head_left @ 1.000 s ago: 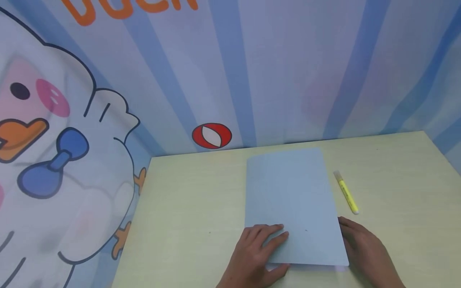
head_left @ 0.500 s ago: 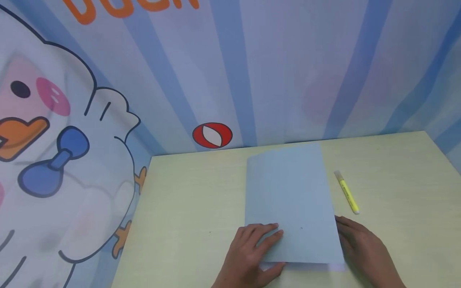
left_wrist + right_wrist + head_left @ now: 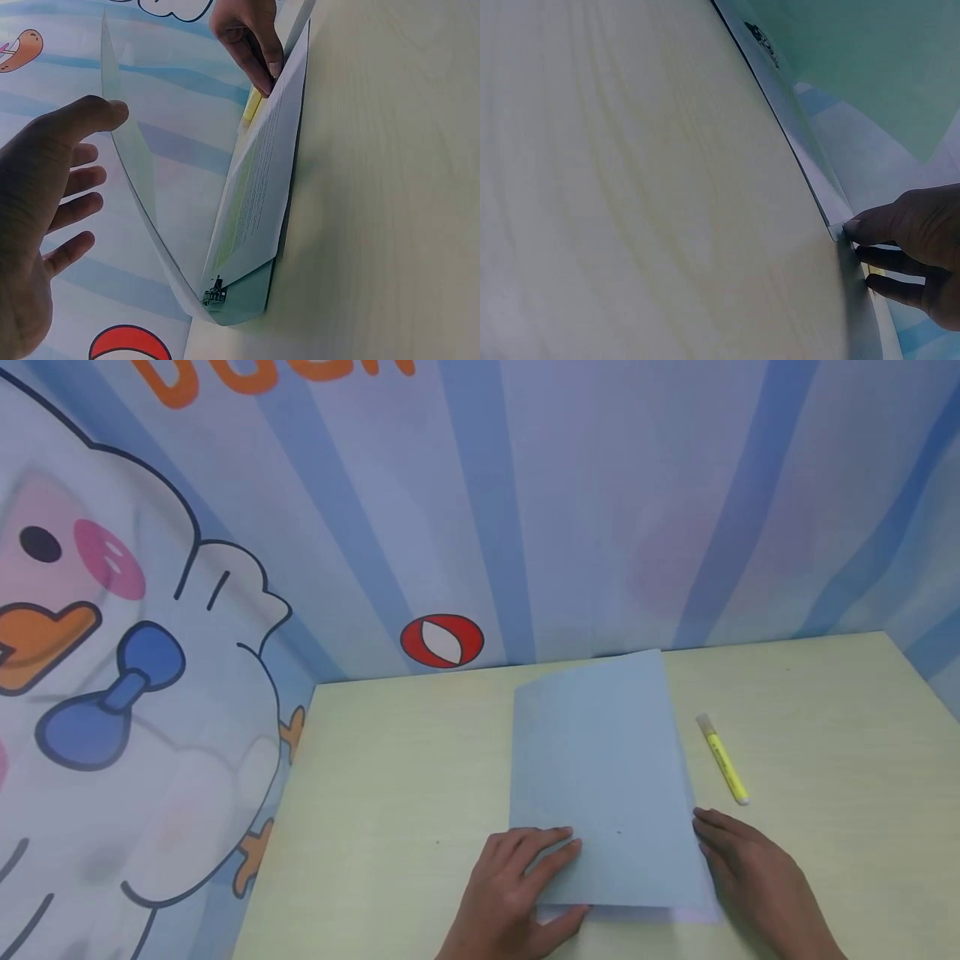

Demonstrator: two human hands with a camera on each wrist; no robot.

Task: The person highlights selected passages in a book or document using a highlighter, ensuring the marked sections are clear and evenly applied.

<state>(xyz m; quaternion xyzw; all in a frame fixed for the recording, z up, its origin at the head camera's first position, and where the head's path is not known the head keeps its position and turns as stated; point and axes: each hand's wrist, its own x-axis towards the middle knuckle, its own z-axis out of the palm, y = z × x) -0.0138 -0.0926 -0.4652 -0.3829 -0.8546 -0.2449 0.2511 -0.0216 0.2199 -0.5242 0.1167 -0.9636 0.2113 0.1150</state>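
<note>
A pale blue-grey folder (image 3: 600,777) lies partly open on the table, its top cover tilted up. My left hand (image 3: 517,885) holds that cover at the near edge, fingers on the outside and thumb underneath. Inside, the left wrist view shows a printed white sheet (image 3: 262,180) with a green-tinted strip, and a black clip (image 3: 215,291) near the spine. On the other side my right hand (image 3: 757,868) pinches the folder's near right edge; in the right wrist view its fingertips (image 3: 857,225) meet at the corner. From the head view, the cover hides most of the sheet.
A yellow highlighter (image 3: 723,760) lies right of the folder, just beyond my right hand. The pale wooden table (image 3: 390,793) ends at the back against a curtain (image 3: 585,510) with blue stripes and a cartoon duck.
The cover's right edge has swung left and up, showing more of the pale layer below. My left hand has shifted slightly left with it; my right hand has edged left too.
</note>
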